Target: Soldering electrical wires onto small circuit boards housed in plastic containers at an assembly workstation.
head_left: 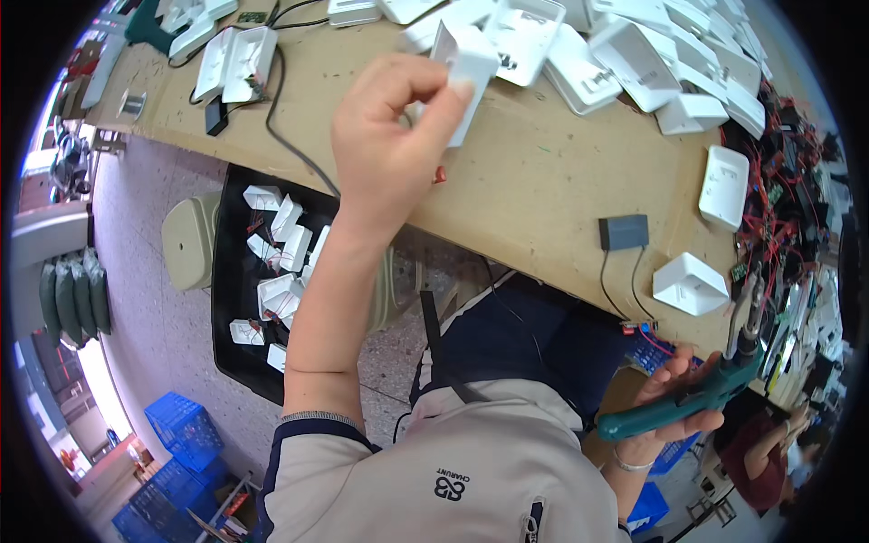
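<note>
My left hand [389, 127] is raised over the near part of the table. Its thumb and fingers pinch a white plastic housing [470, 65], held tilted. Just below that hand a small red part [440, 175] shows at the table edge. At the lower right my right hand [670, 385] grips a green-handled soldering gun [670, 412], its dark collar and metal tip pointing up and away. Near its tip lies an open white shell [691, 282]. A black box with wires [624, 232] connects to a small circuit board [641, 327] hanging at the table edge.
White housings [634, 63] are heaped at the back of the brown table [534, 190]. Tangled wired boards [787, 181] lie along the right. A black crate [222, 299] with wired white housings stands lower left, beside a beige stool [187, 242]. Blue baskets [184, 427] sit on the floor.
</note>
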`<act>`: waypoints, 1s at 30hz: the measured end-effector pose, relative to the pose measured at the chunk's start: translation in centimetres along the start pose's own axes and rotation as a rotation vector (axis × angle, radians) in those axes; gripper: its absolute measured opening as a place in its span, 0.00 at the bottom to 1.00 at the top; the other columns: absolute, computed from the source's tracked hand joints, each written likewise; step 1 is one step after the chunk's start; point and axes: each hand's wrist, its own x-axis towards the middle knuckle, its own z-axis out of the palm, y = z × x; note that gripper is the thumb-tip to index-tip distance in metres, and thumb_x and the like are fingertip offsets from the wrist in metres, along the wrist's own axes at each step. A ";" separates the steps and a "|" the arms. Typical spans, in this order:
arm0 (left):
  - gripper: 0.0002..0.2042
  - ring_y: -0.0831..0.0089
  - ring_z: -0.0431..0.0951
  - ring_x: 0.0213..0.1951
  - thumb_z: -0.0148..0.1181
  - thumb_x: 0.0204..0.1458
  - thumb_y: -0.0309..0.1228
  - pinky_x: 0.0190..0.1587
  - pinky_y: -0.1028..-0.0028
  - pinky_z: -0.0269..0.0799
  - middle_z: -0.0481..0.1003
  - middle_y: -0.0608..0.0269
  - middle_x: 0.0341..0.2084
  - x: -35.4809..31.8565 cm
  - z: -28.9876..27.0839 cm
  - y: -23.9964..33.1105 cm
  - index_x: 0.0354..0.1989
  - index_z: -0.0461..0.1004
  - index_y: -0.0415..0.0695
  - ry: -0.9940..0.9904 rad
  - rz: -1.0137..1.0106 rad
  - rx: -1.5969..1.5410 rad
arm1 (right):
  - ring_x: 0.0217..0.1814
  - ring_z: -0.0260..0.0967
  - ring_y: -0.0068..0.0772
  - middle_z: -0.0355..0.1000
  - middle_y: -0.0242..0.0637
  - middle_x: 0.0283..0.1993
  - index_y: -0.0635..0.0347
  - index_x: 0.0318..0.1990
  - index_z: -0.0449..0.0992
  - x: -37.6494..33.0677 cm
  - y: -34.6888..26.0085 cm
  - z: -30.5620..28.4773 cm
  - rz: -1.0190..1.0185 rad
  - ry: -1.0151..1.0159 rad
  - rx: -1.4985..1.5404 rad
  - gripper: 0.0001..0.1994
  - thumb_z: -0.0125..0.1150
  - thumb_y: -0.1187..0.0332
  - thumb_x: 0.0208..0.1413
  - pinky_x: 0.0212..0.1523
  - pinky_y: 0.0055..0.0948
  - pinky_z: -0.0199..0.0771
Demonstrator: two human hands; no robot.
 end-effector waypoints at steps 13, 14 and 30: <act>0.16 0.60 0.74 0.34 0.60 0.37 0.17 0.42 0.67 0.66 0.73 0.56 0.33 -10.7 10.1 2.2 0.39 0.73 0.38 -0.617 0.808 0.327 | 0.65 0.56 0.48 0.49 0.58 0.65 0.53 0.67 0.50 -0.2 0.4 -1.1 0.010 -0.050 0.076 0.40 0.59 0.46 0.51 0.64 0.42 0.57; 0.16 0.60 0.74 0.34 0.60 0.37 0.17 0.42 0.67 0.66 0.73 0.56 0.33 -11.2 11.4 2.4 0.39 0.73 0.38 -0.626 0.808 0.322 | 0.65 0.57 0.47 0.50 0.58 0.65 0.53 0.67 0.49 -0.4 0.4 -1.2 0.018 -0.051 0.081 0.40 0.59 0.45 0.51 0.64 0.42 0.58; 0.10 0.71 0.71 0.30 0.56 0.37 0.28 0.36 0.72 0.60 0.70 0.68 0.26 -11.2 17.2 1.5 0.31 0.73 0.43 -0.689 1.078 0.623 | 0.64 0.58 0.48 0.51 0.60 0.64 0.51 0.67 0.46 -2.0 -1.6 -3.2 -0.175 -0.033 0.129 0.42 0.58 0.44 0.50 0.60 0.42 0.65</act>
